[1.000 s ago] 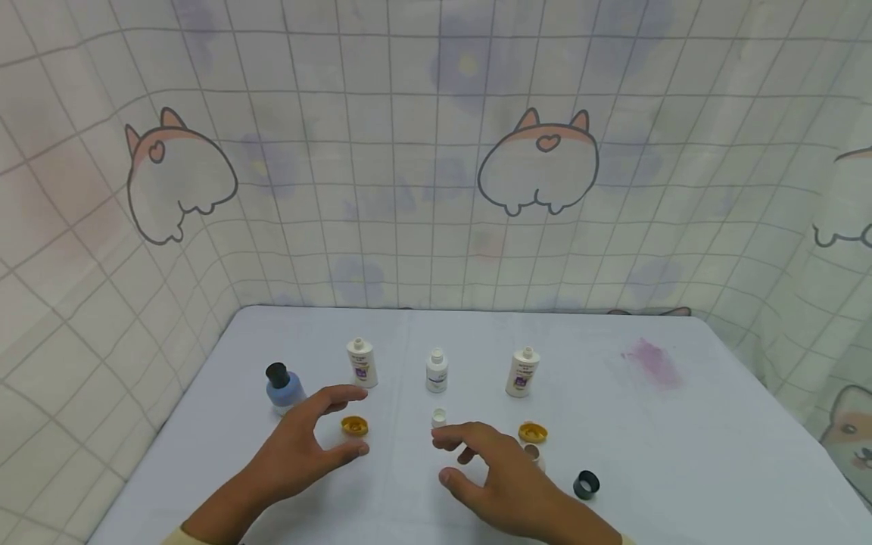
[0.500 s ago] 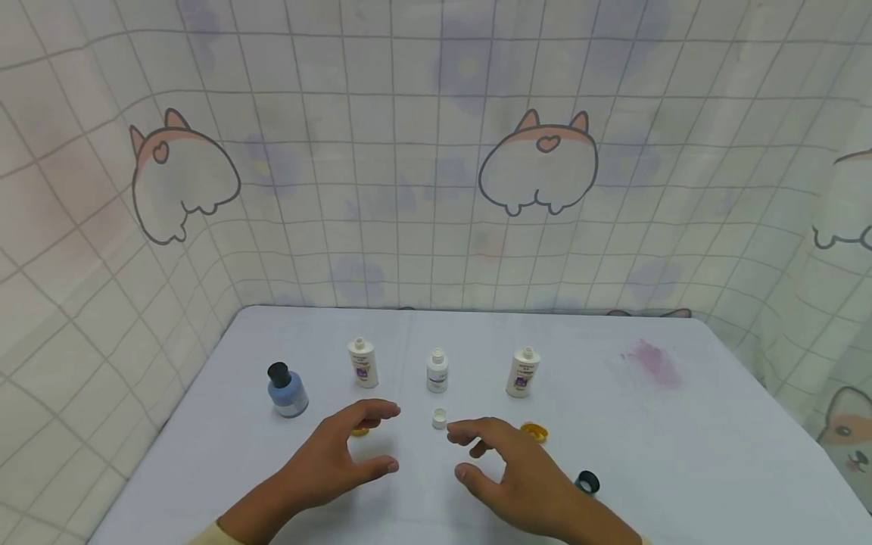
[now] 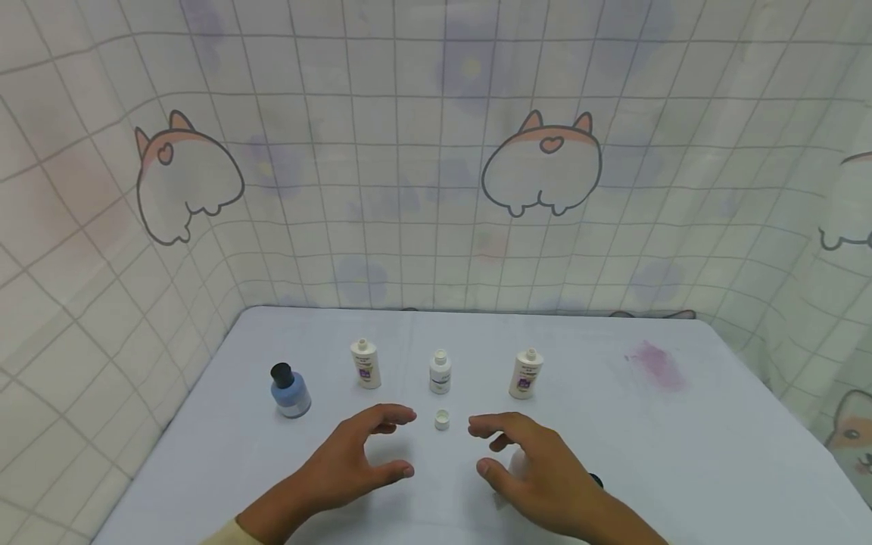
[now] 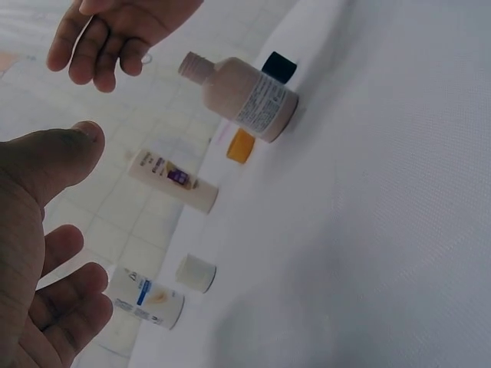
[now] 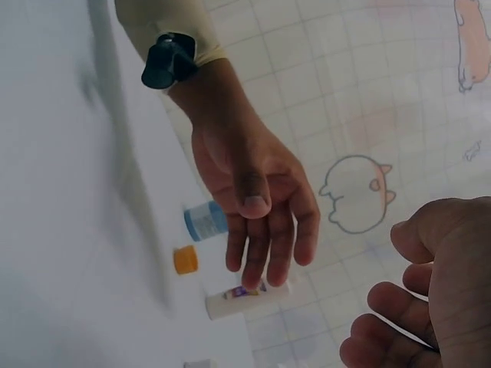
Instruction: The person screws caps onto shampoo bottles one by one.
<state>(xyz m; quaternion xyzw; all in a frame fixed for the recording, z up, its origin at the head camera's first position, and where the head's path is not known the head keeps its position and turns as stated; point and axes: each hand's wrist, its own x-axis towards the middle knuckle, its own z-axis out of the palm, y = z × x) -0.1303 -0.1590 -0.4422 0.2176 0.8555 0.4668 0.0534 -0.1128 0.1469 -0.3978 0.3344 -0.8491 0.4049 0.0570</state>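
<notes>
My left hand (image 3: pixel 354 462) hovers over the table with thumb and fingers spread apart, holding nothing. Facing it, my right hand (image 3: pixel 545 477) is also empty, its fingers loosely bent. Between and beyond them a small white cap (image 3: pixel 442 420) sits on the table, with an uncapped small white bottle (image 3: pixel 440 372) standing behind it. An uncapped pinkish bottle (image 4: pixel 245 96) stands near the right hand, which mostly hides it in the head view. Yellow-orange caps show in the wrist views: one cap (image 4: pixel 240 146) by the pinkish bottle, another cap (image 5: pixel 186 260) near the left hand.
Two white bottles with purple labels stand further back, a left bottle (image 3: pixel 365 365) and a right bottle (image 3: pixel 526 375). A blue bottle (image 3: pixel 291 392) with a black top is at the left. A dark cap (image 4: pixel 279 67) lies by the pinkish bottle. A patterned curtain (image 3: pixel 409 189) surrounds the table.
My left hand has moved right, away from the blue bottle, and now covers the left yellow cap. My right hand has shifted slightly right, covering the right yellow cap. The bottles have stayed put.
</notes>
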